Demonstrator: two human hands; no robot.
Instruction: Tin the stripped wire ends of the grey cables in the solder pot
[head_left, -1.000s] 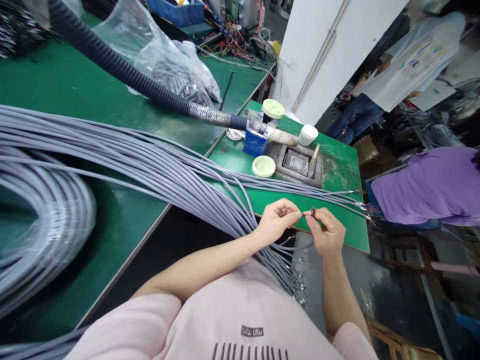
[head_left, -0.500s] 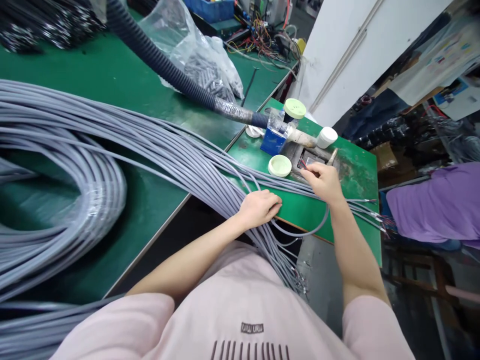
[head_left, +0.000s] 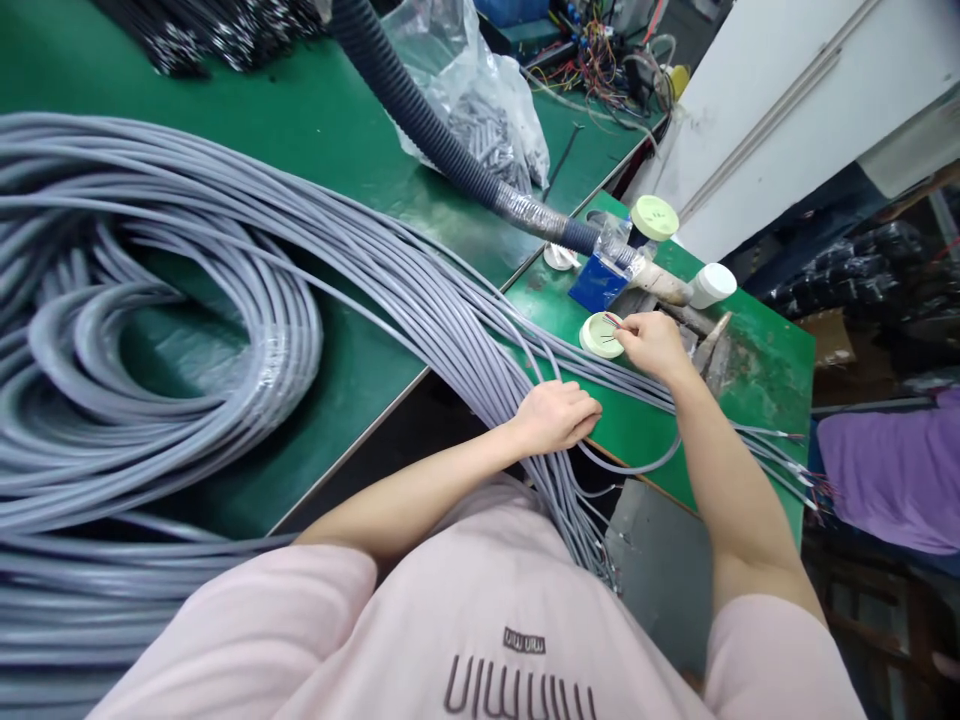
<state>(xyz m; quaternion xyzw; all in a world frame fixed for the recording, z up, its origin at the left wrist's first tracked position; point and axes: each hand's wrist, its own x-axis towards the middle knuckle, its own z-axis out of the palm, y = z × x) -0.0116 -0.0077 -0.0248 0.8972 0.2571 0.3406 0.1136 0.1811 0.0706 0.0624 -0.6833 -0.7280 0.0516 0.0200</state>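
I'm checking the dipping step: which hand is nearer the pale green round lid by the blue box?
Right. The right hand is beside the pale green lid, holding wire ends over it; the left hand rests lower down on the grey cables.

Grey cable (head_left: 637, 467) loops, stripped end over pale-green tub (head_left: 601, 336).

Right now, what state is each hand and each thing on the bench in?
left hand: resting on the grey cables
right hand: pinching thin coloured wire ends over the round pot
white jar: lying on its side
plastic bag: full
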